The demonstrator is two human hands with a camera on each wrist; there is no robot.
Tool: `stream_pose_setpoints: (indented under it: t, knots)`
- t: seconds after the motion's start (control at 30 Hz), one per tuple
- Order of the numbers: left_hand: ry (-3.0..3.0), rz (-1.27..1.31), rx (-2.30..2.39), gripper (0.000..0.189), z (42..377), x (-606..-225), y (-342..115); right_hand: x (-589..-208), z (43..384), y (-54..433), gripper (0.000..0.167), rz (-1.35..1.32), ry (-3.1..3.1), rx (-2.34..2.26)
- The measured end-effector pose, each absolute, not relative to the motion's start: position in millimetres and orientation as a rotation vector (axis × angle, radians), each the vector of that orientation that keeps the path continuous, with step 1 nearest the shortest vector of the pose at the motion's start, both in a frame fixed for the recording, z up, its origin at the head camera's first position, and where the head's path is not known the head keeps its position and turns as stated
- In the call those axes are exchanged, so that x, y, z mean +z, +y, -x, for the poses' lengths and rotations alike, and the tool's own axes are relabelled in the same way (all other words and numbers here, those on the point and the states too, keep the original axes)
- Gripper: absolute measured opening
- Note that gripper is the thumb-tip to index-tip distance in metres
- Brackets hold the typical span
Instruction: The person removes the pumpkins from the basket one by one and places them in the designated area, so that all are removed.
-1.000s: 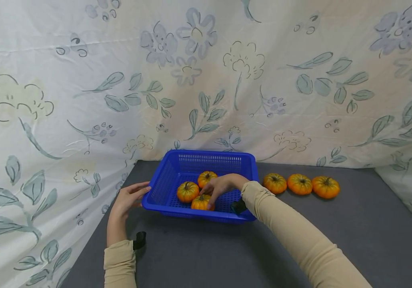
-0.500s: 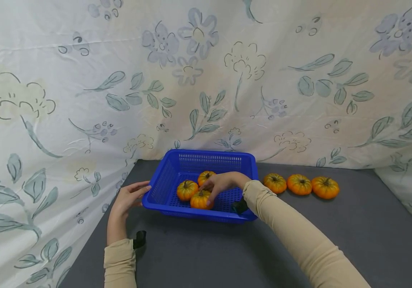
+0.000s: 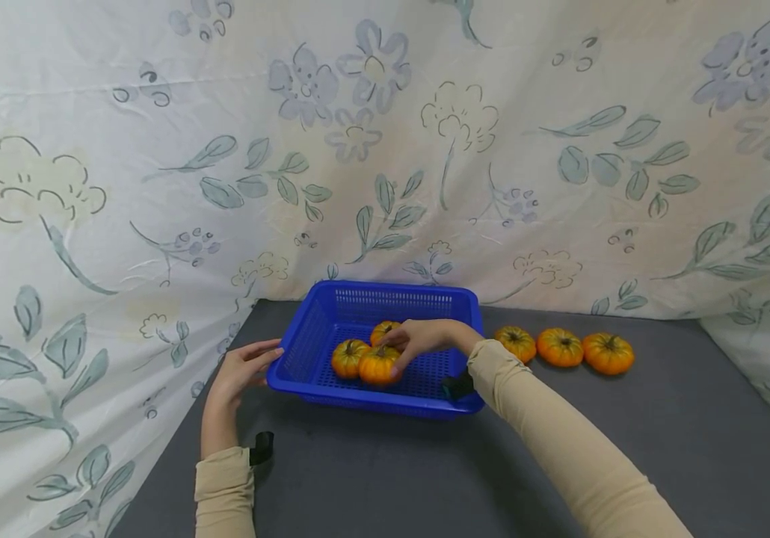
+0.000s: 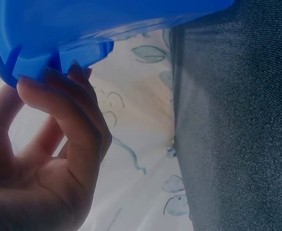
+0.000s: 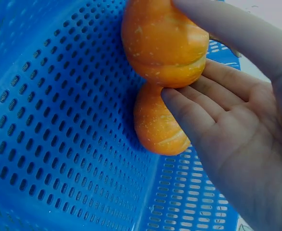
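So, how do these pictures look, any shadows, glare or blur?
Head view: soft, even light, with a faint shadow on the table by the blue basket; left wrist view: the left hand looks dim against brighter cloth; right wrist view: a bluish haze, the right hand slightly soft, the upper right corner washed out.

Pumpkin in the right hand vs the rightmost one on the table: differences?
Held pumpkin: inside the blue basket; rightmost pumpkin: on the dark table.
Held pumpkin: gripped by the right hand; rightmost pumpkin: untouched.
Held pumpkin: partly covered by fingers; rightmost pumpkin: unobstructed in the head view.
Shared: orange, ribbed, stemmed.
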State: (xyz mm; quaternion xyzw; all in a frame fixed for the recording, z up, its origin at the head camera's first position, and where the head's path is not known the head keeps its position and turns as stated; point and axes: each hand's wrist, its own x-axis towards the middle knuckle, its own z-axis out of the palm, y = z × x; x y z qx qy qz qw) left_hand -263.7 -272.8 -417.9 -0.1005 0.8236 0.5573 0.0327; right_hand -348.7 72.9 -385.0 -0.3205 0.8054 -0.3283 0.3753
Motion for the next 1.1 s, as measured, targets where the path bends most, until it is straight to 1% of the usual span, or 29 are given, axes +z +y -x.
stream_pose_setpoints:
  t: [0.43, 0.67, 1.1]
  knots:
    - [2.539, 0.32, 1.708, 0.058, 263, -422, -275, -379, 340, 100, 0.072, 0.807, 2.035, -1.079]
    - [2.541, 0.318, 1.702, 0.06, 263, -421, -275, -372, 334, 114, 0.071, 0.837, 2.095, -1.103]
    - [2.543, 0.311, 1.707, 0.059, 264, -420, -274, -367, 329, 144, 0.074, 0.848, 2.081, -1.243]
